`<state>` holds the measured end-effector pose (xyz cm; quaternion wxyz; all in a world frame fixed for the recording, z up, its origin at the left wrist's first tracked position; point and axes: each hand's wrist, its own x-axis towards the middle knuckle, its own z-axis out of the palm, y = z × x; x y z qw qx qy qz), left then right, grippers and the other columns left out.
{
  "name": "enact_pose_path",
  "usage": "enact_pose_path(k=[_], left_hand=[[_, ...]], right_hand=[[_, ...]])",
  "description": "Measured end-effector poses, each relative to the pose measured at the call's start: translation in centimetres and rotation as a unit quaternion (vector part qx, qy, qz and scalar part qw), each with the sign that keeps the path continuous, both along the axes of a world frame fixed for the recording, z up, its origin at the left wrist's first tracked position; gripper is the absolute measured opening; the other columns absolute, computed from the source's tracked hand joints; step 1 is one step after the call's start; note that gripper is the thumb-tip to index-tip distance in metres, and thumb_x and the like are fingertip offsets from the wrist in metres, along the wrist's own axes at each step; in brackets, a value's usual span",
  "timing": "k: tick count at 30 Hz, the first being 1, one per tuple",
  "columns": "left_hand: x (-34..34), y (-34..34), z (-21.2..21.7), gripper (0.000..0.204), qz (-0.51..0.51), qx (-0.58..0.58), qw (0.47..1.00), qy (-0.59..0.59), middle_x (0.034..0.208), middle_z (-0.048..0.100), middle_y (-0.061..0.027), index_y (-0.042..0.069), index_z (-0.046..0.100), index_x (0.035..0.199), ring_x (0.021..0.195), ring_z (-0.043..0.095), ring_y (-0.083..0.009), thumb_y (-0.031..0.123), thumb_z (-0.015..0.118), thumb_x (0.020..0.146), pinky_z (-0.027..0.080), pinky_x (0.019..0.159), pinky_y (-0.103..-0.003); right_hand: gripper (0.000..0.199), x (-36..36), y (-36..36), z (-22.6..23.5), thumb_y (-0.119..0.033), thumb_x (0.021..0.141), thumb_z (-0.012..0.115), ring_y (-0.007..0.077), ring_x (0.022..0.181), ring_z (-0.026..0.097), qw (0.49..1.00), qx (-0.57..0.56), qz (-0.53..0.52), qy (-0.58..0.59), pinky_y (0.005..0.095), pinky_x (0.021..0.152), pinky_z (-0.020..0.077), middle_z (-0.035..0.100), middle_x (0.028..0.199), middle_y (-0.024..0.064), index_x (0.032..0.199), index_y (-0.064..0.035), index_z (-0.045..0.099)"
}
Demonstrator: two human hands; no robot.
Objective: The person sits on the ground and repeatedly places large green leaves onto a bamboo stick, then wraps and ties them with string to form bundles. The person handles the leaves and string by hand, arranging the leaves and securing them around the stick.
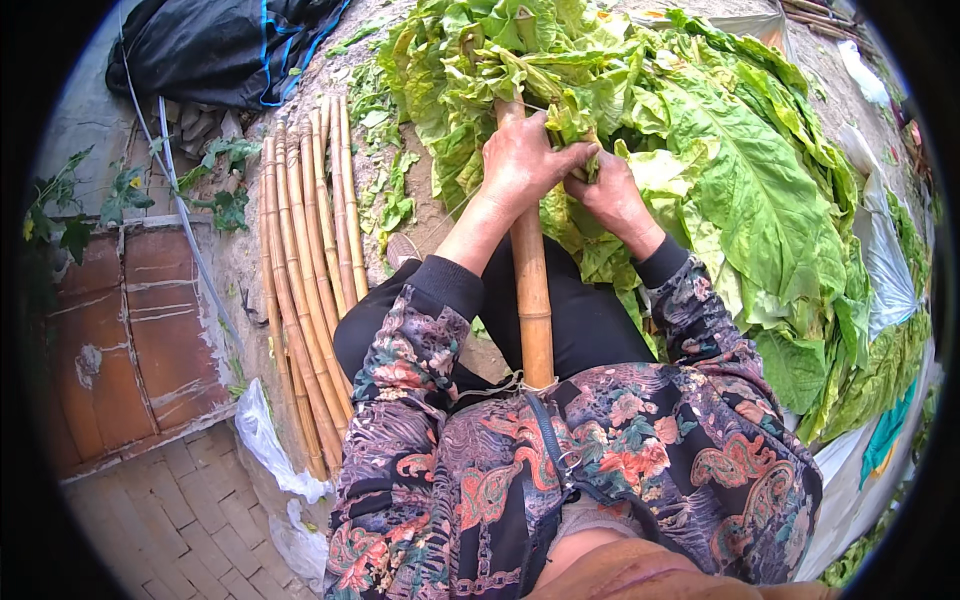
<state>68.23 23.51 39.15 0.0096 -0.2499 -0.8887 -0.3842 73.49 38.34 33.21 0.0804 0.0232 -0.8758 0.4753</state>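
Note:
A bamboo pole [534, 300] runs from my waist outward between my legs, with a thin string tied round its near end. Big green leaves, like tobacco leaves [440, 110], hang in bunches along its far part. My left hand [525, 160] is closed over the pole, its thumb reaching right to a small bunch of leaf stems [590, 150]. Pressed against that thumb, my right hand [612, 195] pinches the same stems from the right. Several fingertips are hidden. A thin strand of string shows near my left wrist.
A large heap of loose leaves [760, 190] lies to my right. Several bare bamboo poles [305, 260] lie side by side on the left. Beyond them are a black tarp [210, 50], a rusty brown panel [135, 340] and brick paving [180, 510]. White plastic [270, 440] lies beside the poles.

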Motion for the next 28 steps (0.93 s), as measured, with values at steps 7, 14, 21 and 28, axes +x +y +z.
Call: enact_pose_path(k=[7,14,21,28], left_hand=[[3.0,-4.0,-0.9,0.033,0.019,-0.002,1.000,-0.015,0.083,0.066,-0.0154,0.004,0.063,0.103,0.074,0.066,-0.0286,0.029,0.066,0.082,0.050,0.067,-0.036],[3.7,-0.5,4.6,0.010,-0.064,-0.035,0.978,0.198,0.066,0.060,-0.0150,0.005,0.057,0.076,0.066,0.061,-0.0362,0.013,0.055,0.082,0.049,0.060,-0.045],[-9.2,-7.4,1.1,0.024,0.032,0.117,0.980,-0.154,0.077,0.068,-0.0074,-0.002,0.067,0.099,0.068,0.059,-0.0106,0.015,0.060,0.084,0.048,0.065,-0.026],[-6.6,-5.9,-10.2,0.021,0.117,0.055,0.984,-0.121,0.081,0.070,-0.0114,0.008,0.071,0.096,0.067,0.065,-0.0252,0.023,0.060,0.085,0.049,0.064,-0.034]], right_hand=[[0.049,2.6,2.6,2.0,-0.013,0.086,0.059,0.0234,0.110,0.053,0.971,-0.169,0.122,-0.117,0.0317,0.094,0.0406,0.056,0.119,0.0191,0.128,0.0070,0.043],[0.032,-7.5,0.9,4.8,-0.003,0.075,0.054,0.0286,0.095,0.054,0.870,0.386,0.105,0.288,0.0387,0.087,0.0410,0.059,0.097,0.0102,0.107,-0.0076,0.057],[0.034,-8.9,0.5,0.8,0.000,0.079,0.057,0.0291,0.104,0.055,0.973,-0.002,0.071,0.221,0.0358,0.091,0.0424,0.059,0.110,0.0132,0.113,-0.0034,0.057],[0.030,-7.4,-3.1,-2.4,-0.004,0.087,0.056,0.0111,0.092,0.053,0.980,-0.160,-0.054,0.103,0.0267,0.082,0.0441,0.062,0.102,0.0088,0.117,-0.0053,0.056]])
